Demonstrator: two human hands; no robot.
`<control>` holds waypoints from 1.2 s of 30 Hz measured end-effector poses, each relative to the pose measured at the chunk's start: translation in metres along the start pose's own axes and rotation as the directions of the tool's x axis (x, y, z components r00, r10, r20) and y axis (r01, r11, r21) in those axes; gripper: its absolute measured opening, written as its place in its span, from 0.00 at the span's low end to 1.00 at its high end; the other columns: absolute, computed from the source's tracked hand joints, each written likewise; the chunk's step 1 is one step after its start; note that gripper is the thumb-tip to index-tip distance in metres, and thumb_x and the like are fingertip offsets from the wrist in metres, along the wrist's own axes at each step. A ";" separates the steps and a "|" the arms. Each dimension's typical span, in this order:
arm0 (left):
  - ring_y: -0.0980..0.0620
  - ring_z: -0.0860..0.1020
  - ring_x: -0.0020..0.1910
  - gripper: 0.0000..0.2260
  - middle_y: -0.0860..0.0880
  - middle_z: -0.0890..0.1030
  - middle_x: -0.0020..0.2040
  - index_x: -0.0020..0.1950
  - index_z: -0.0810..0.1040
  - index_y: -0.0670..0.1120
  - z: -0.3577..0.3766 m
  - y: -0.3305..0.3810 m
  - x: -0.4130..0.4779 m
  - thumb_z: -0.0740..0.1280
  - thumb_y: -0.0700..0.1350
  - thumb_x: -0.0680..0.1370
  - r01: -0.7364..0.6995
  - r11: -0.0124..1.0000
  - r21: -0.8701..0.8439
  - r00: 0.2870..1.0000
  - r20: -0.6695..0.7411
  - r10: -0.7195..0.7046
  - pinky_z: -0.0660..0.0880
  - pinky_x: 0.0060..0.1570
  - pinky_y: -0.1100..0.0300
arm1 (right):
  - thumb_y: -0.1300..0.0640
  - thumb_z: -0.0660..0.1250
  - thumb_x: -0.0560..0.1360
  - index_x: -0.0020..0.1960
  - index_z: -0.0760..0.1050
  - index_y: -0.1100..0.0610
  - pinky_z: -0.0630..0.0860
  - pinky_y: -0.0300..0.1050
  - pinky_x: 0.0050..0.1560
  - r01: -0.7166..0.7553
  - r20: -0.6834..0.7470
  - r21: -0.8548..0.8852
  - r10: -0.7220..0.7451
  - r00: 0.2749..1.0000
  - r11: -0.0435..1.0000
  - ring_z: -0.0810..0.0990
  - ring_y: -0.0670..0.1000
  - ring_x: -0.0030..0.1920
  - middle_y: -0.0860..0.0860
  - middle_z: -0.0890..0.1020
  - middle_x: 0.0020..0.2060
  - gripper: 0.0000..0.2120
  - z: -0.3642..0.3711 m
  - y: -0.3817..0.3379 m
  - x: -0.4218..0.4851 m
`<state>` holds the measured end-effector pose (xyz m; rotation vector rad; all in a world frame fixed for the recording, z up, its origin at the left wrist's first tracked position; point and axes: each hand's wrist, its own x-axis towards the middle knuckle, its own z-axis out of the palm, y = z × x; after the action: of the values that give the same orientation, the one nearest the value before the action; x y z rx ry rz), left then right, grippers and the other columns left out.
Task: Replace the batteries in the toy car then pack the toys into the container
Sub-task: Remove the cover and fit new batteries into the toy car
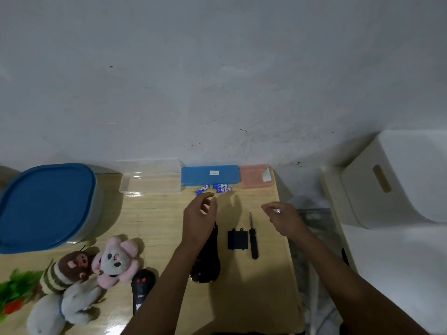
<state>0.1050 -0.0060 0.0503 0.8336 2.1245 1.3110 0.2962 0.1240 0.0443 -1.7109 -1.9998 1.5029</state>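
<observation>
Black battery cover [237, 238] lies off the toy car [208, 267], which sits under your left forearm. Your left hand [200, 210], loosely open and empty, hovers just short of the batteries [212, 188]; your right hand [281, 217] pinches a small shiny piece [278, 210]. Fitting, closing and packing remain.

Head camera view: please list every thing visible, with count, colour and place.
table: one, light wood, below everything
container: one, blue lid, far left
clear tray: one, clear, by wall
case: one, blue, beside clear tray
pink tray: one, pink, right of case
batteries: three, blue-white, before case
toy car: one, black, under left forearm
cover: one, black, right of car
screwdriver: one, black, right of cover
remote: one, black, left of car
soft toys: three, pink, brown, grey, near-left
green toy: one, green, left edge
bin: one, white, right of table
left hand: one, open, near batteries
right hand: one, pinching small shiny thing
</observation>
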 end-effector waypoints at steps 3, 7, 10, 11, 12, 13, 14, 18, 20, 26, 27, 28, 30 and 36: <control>0.59 0.78 0.41 0.08 0.55 0.80 0.44 0.58 0.81 0.49 0.032 0.013 0.029 0.68 0.46 0.79 0.042 0.995 0.088 0.971 0.231 -0.062 0.71 0.38 0.73 | 0.44 0.65 0.78 0.64 0.77 0.54 0.72 0.40 0.54 0.145 -0.034 -0.279 -0.160 0.987 0.949 0.79 0.51 0.58 0.50 0.81 0.61 0.20 -0.009 -0.001 0.032; 0.54 0.77 0.48 0.15 0.52 0.77 0.49 0.64 0.78 0.45 0.074 0.010 0.057 0.70 0.41 0.77 0.084 0.978 0.192 0.916 0.371 -0.152 0.73 0.46 0.68 | 0.42 0.61 0.78 0.75 0.64 0.47 0.76 0.46 0.52 0.219 0.069 -0.645 -0.230 0.971 0.732 0.80 0.54 0.56 0.51 0.81 0.58 0.27 -0.017 -0.012 0.072; 0.60 0.75 0.41 0.07 0.55 0.78 0.43 0.53 0.81 0.48 0.095 0.002 0.067 0.68 0.39 0.78 0.071 0.977 0.200 0.915 0.377 -0.143 0.73 0.46 0.66 | 0.49 0.60 0.78 0.77 0.58 0.48 0.74 0.44 0.43 0.280 0.125 -0.754 -0.288 0.949 0.595 0.82 0.54 0.46 0.53 0.83 0.52 0.29 -0.015 -0.020 0.093; 0.62 0.74 0.39 0.06 0.55 0.77 0.41 0.50 0.81 0.48 0.099 0.000 0.069 0.67 0.39 0.78 0.056 0.976 0.211 0.921 0.367 -0.132 0.72 0.43 0.72 | 0.50 0.60 0.77 0.77 0.59 0.49 0.74 0.43 0.42 0.286 0.122 -0.776 -0.310 0.943 0.562 0.82 0.54 0.44 0.54 0.83 0.51 0.29 -0.013 -0.021 0.098; 0.62 0.74 0.39 0.05 0.55 0.78 0.41 0.50 0.82 0.46 0.103 -0.002 0.070 0.67 0.38 0.78 0.055 0.974 0.219 0.929 0.346 -0.131 0.70 0.40 0.75 | 0.51 0.60 0.77 0.76 0.60 0.51 0.75 0.44 0.41 0.290 0.123 -0.798 -0.327 0.937 0.529 0.82 0.55 0.43 0.55 0.83 0.50 0.28 -0.011 -0.021 0.103; 0.59 0.75 0.39 0.05 0.53 0.78 0.41 0.50 0.82 0.44 0.107 -0.005 0.070 0.67 0.38 0.78 0.071 0.974 0.217 0.937 0.319 -0.140 0.70 0.38 0.76 | 0.52 0.60 0.77 0.76 0.61 0.52 0.76 0.44 0.42 0.293 0.127 -0.816 -0.339 0.932 0.499 0.82 0.55 0.42 0.55 0.83 0.49 0.28 -0.010 -0.023 0.106; 0.57 0.76 0.39 0.05 0.53 0.79 0.40 0.50 0.82 0.44 0.109 -0.007 0.071 0.66 0.38 0.78 0.089 0.972 0.219 0.944 0.293 -0.152 0.70 0.38 0.74 | 0.53 0.60 0.76 0.75 0.62 0.53 0.77 0.45 0.42 0.297 0.135 -0.832 -0.349 0.927 0.468 0.83 0.56 0.42 0.55 0.83 0.48 0.27 -0.010 -0.024 0.108; 0.62 0.74 0.30 0.07 0.56 0.76 0.34 0.53 0.82 0.46 0.119 -0.014 0.074 0.65 0.41 0.80 0.111 0.972 0.208 0.959 0.234 -0.160 0.71 0.31 0.73 | 0.54 0.60 0.77 0.74 0.61 0.61 0.77 0.46 0.41 0.365 0.220 -0.864 -0.393 0.893 0.347 0.83 0.56 0.42 0.56 0.83 0.48 0.27 -0.007 -0.028 0.110; 0.61 0.75 0.26 0.07 0.54 0.77 0.31 0.51 0.82 0.47 0.122 -0.017 0.074 0.64 0.42 0.82 0.113 0.980 0.166 0.965 0.216 -0.148 0.72 0.29 0.72 | 0.55 0.60 0.78 0.75 0.59 0.64 0.79 0.48 0.43 0.401 0.266 -0.863 -0.399 0.877 0.308 0.83 0.55 0.43 0.56 0.83 0.48 0.28 -0.006 -0.028 0.112; 0.59 0.77 0.24 0.09 0.50 0.80 0.29 0.46 0.82 0.48 0.126 -0.021 0.072 0.64 0.47 0.82 0.139 0.987 0.084 0.969 0.195 -0.153 0.76 0.27 0.63 | 0.57 0.62 0.79 0.71 0.65 0.68 0.80 0.50 0.47 0.456 0.362 -0.871 -0.389 0.847 0.184 0.82 0.57 0.47 0.59 0.82 0.52 0.24 -0.005 -0.036 0.117; 0.59 0.76 0.24 0.08 0.50 0.80 0.30 0.46 0.81 0.49 0.126 -0.022 0.073 0.64 0.47 0.82 0.160 0.984 0.072 0.966 0.193 -0.171 0.76 0.26 0.64 | 0.58 0.62 0.79 0.69 0.66 0.69 0.78 0.49 0.45 0.460 0.375 -0.873 -0.382 0.845 0.163 0.82 0.57 0.46 0.59 0.82 0.51 0.23 -0.004 -0.039 0.116; 0.60 0.76 0.24 0.08 0.50 0.80 0.30 0.45 0.81 0.50 0.126 -0.022 0.073 0.64 0.46 0.81 0.180 0.982 0.059 0.963 0.193 -0.188 0.75 0.26 0.66 | 0.59 0.62 0.79 0.68 0.67 0.69 0.76 0.47 0.43 0.460 0.381 -0.875 -0.373 0.846 0.149 0.82 0.57 0.46 0.59 0.82 0.51 0.21 -0.003 -0.042 0.115; 0.60 0.76 0.24 0.08 0.50 0.79 0.31 0.43 0.79 0.51 0.127 -0.022 0.074 0.65 0.45 0.81 0.200 0.979 0.036 0.960 0.194 -0.203 0.74 0.25 0.67 | 0.59 0.63 0.79 0.63 0.72 0.66 0.72 0.45 0.40 0.454 0.383 -0.879 -0.349 0.855 0.148 0.81 0.55 0.44 0.58 0.82 0.49 0.16 -0.002 -0.049 0.114; 0.57 0.76 0.24 0.06 0.49 0.80 0.31 0.52 0.83 0.48 0.128 -0.029 0.073 0.66 0.42 0.81 0.217 0.976 0.001 0.960 0.181 -0.214 0.76 0.27 0.61 | 0.52 0.66 0.74 0.47 0.78 0.57 0.70 0.44 0.40 0.503 0.412 -0.843 -0.370 0.833 0.192 0.72 0.50 0.35 0.52 0.79 0.38 0.08 -0.023 -0.073 0.116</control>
<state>0.1360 0.1132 -0.0357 0.6644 1.9945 1.0988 0.2189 0.2391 0.0522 -0.8872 -3.3802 0.0827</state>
